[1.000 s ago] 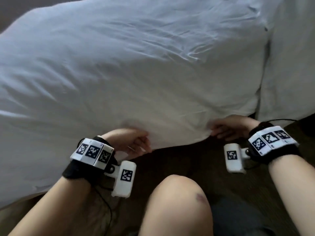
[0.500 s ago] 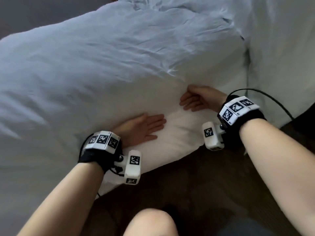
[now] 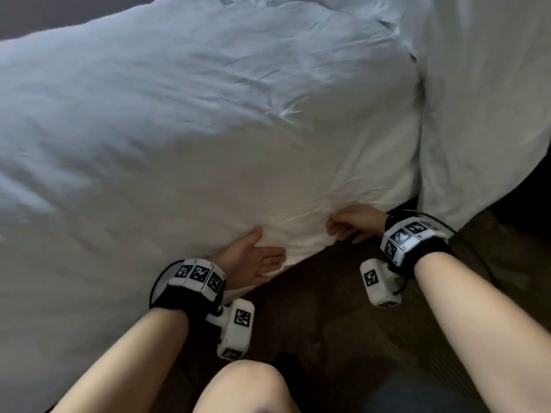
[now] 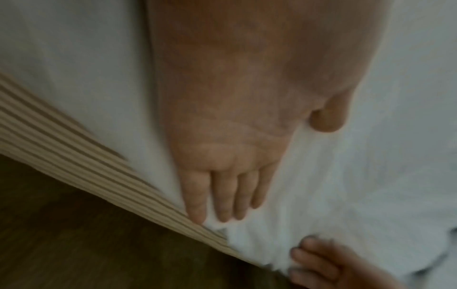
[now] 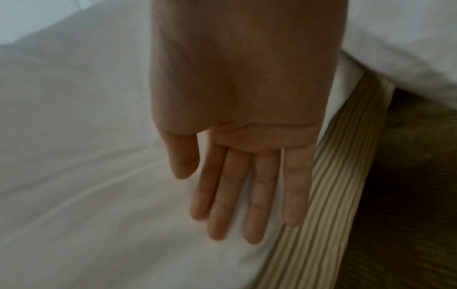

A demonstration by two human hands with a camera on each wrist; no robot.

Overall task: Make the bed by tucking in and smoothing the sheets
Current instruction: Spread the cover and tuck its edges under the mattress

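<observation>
Head view: left hand (image 3: pixel 253 257) and right hand (image 3: pixel 354 223), fingers straight and together, press flat on the crumpled white sheet (image 3: pixel 238 144) at the bed's near edge, above ribbed beige trim (image 4: pixel 74 156).

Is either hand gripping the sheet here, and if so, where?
Nothing is held. The left hand and right hand both lie flat with straight fingers, pressing the white sheet at the bed's lower edge; no grip.

Sheet (image 3: pixel 208 129) under my hands: plain white, no print. Mattress edge (image 4: pixel 74 176): beige with thin tan stripes. Floor (image 3: pixel 343 323): dark brown. Wristbands (image 3: pixel 190 296): black, carrying black-and-white square markers.
</observation>
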